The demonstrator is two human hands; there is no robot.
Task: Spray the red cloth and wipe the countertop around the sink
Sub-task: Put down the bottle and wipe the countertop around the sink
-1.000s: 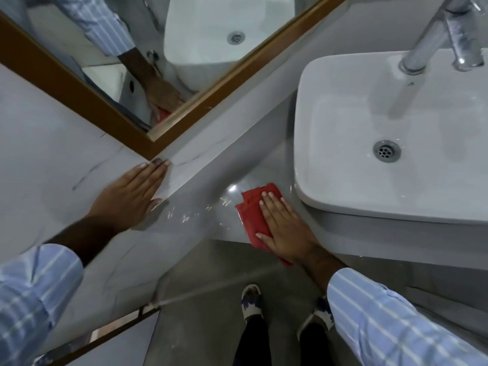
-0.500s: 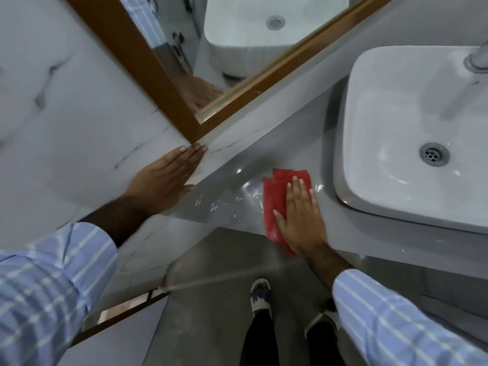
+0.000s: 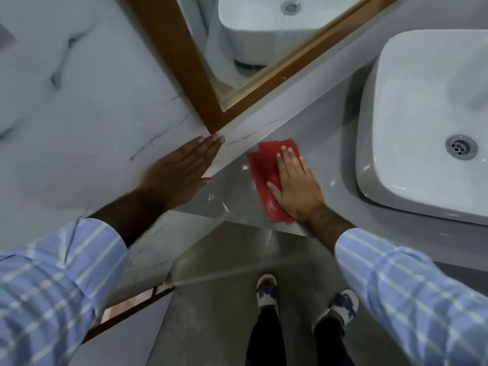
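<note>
Head view: my right grip point(image 3: 294, 187), fingers spread flat, presses the red cloth point(image 3: 266, 178) on the wet desk point(image 3: 324, 133), sink point(image 3: 422, 122) just right, while my left grip point(image 3: 179, 171) lies open-palmed against the wall.

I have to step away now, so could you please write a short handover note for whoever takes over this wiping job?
Right hand: flat, palm down on the red cloth, pressing it to the countertop; no closed grip.
Left hand: open, braced flat against the wall by the mirror corner, holding nothing.
Cloth lies on the counter left of the sink, near the back corner.
No spray bottle in view.
Done: wiping is under way; wet streaks glint near the front edge.
Left: whether the rest of the counter around the sink is wiped cannot be told from here.
</note>
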